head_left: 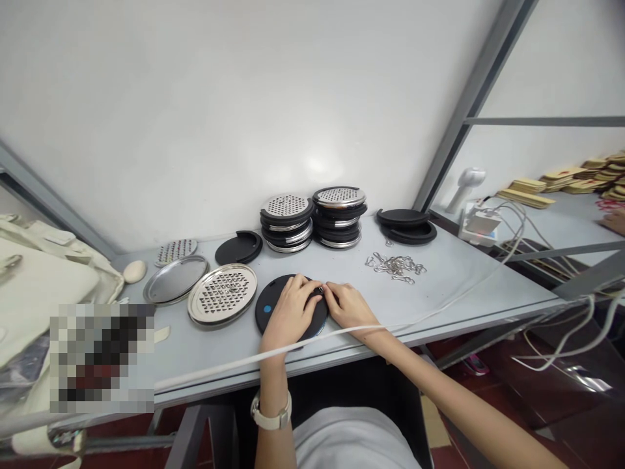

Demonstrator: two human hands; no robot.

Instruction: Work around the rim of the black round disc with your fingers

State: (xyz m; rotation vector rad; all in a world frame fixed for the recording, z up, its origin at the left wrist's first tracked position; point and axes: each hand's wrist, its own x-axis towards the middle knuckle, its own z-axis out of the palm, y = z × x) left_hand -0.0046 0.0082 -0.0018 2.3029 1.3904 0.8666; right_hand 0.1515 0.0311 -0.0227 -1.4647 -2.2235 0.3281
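A round silver metal grater plate (pixel 222 296) lies just left of a flat, round black disc (pixel 269 297) near the grey bench (pixel 452 277) front edge; bare surface stretches right, before the loose silver metal clips (pixel 396 266). The left hand (pixel 291 309) rests on the disc, fingers partly spread, thumb apart; the right hand (pixel 349 306) has fingers pinched around a small shiny piece (pixel 321 288), too hidden to identify.

This looks like a small workshop, for a grey bench (pixel 336 264) bears stacks of matching graters (pixel 339 218) and a heap of clips (pixel 398 265), while beyond a metal post (pixel 469 107) are a scanner (pixel 466 185), piled wooden pieces (pixel 525 197) and another person's hand (pixel 615 221).
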